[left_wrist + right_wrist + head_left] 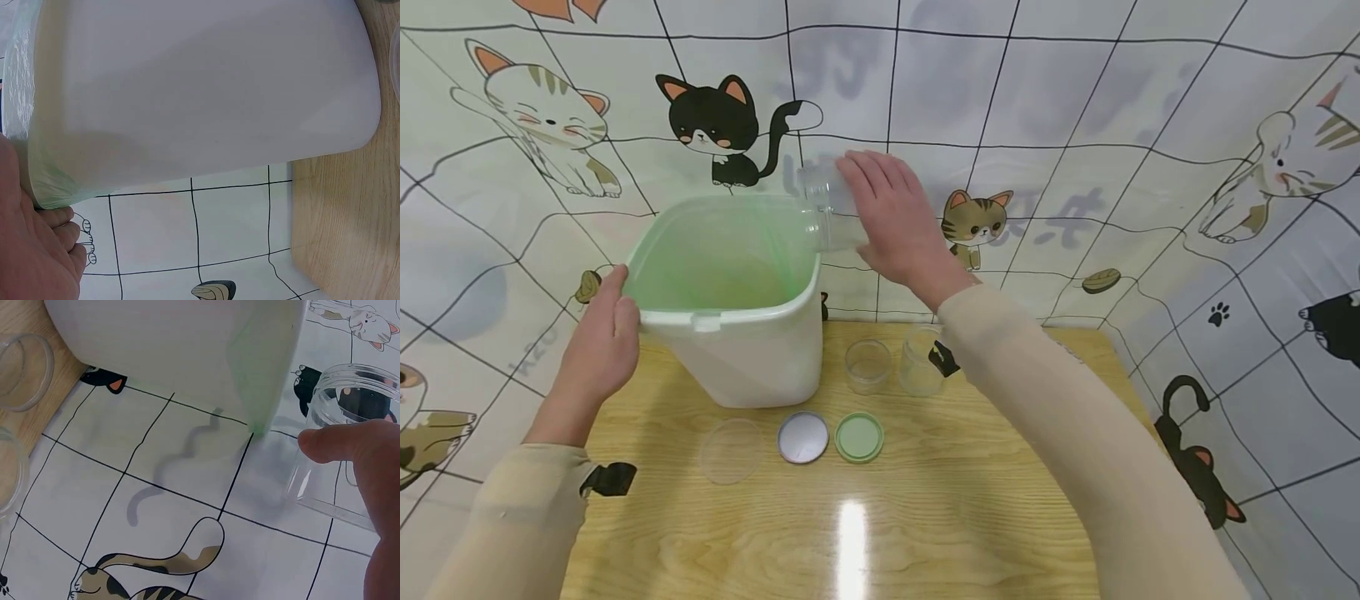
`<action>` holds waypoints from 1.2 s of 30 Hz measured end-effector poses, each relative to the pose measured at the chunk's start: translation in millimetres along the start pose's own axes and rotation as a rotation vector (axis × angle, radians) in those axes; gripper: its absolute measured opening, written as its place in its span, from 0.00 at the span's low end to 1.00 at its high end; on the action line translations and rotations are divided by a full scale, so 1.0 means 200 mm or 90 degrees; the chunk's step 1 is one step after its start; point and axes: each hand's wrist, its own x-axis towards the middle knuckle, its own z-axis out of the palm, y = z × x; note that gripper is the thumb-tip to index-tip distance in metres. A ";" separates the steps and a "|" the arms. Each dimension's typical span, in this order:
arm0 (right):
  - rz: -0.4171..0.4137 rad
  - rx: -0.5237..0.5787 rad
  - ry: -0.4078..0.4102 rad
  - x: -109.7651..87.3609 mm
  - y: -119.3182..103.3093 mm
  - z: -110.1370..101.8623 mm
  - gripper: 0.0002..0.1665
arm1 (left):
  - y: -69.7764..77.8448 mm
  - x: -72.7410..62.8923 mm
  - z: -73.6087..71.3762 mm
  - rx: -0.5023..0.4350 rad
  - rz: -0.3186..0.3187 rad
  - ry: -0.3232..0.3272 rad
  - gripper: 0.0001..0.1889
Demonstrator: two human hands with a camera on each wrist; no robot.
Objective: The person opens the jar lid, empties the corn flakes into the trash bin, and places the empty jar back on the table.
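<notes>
A white bin [760,358] lined with a thin green bag [715,258] stands at the back left of the wooden table. My left hand [598,346] grips its left rim corner; in the left wrist view the curled fingers [65,234] show at the bag-covered edge. Up at the opposite rim, my right hand [895,221] holds a clear jar [831,208] tipped on its side, with its threaded mouth towards the bin's opening. The right wrist view shows the thumb [325,444] pressed along the see-through jar [306,481]. No contents show in the jar.
Two clear containers, a low one [868,367] and a taller one [919,367], stand right of the bin. In front lie a clear disc [731,451], a white lid [802,437] and a green-rimmed lid [859,437]. Cat-print sheeting [955,83] covers the walls behind.
</notes>
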 end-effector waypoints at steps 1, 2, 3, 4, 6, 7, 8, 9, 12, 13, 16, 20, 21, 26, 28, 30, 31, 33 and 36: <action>0.009 0.003 -0.004 -0.01 0.01 0.00 0.59 | 0.00 0.00 0.00 -0.001 -0.001 -0.001 0.33; 0.017 0.007 -0.008 -0.02 0.02 0.00 0.59 | 0.00 0.00 0.00 -0.001 -0.001 -0.002 0.33; 0.024 0.007 -0.013 -0.03 0.04 0.00 0.60 | 0.00 0.00 0.00 0.000 -0.002 -0.003 0.33; 0.029 0.004 -0.019 -0.05 0.05 0.00 0.60 | 0.00 0.00 0.00 0.001 -0.003 -0.003 0.33; 0.043 0.005 -0.033 -0.08 0.08 0.00 0.61 | 0.01 0.00 0.00 0.003 -0.005 -0.006 0.32; 0.049 0.009 -0.033 -0.10 0.10 0.01 0.60 | 0.01 0.00 -0.01 0.003 -0.005 -0.007 0.32; 0.054 0.015 -0.031 -0.12 0.12 0.01 0.60 | 0.01 0.00 -0.01 0.005 -0.004 -0.007 0.32; 0.060 0.019 -0.029 -0.14 0.14 0.01 0.60 | 0.01 0.00 -0.01 0.005 -0.004 -0.008 0.32; 0.076 0.042 -0.007 -0.19 0.20 0.03 0.59 | 0.02 0.01 0.00 0.006 -0.001 -0.007 0.32; 0.079 0.046 0.001 -0.21 0.22 0.04 0.59 | 0.02 0.01 0.00 0.006 0.000 -0.006 0.32; 0.091 0.046 -0.001 -0.26 0.27 0.05 0.59 | 0.02 0.00 0.00 0.007 0.000 -0.003 0.32; 0.121 0.066 -0.019 -0.32 0.33 0.06 0.58 | 0.02 0.00 -0.01 0.011 -0.002 -0.003 0.33; 0.129 0.075 -0.023 -0.34 0.34 0.07 0.57 | 0.02 0.00 -0.01 0.012 -0.003 -0.003 0.33; 0.185 0.142 -0.023 -0.41 0.39 0.09 0.55 | 0.01 0.00 -0.01 0.018 -0.008 -0.004 0.33; 0.202 0.157 -0.017 -0.45 0.41 0.11 0.55 | 0.01 0.00 -0.02 0.020 -0.009 -0.005 0.33; 0.222 0.166 -0.018 -0.49 0.43 0.14 0.57 | 0.02 0.00 -0.02 0.020 -0.008 -0.006 0.33; 0.232 0.172 -0.020 -0.51 0.44 0.15 0.59 | 0.02 0.00 -0.02 0.019 -0.008 -0.006 0.33; 0.248 0.179 -0.022 -0.56 0.46 0.17 0.60 | 0.02 0.00 -0.01 0.017 -0.008 -0.005 0.33; 0.269 0.195 -0.019 -0.63 0.49 0.22 0.60 | 0.02 0.00 -0.01 0.014 -0.007 -0.005 0.33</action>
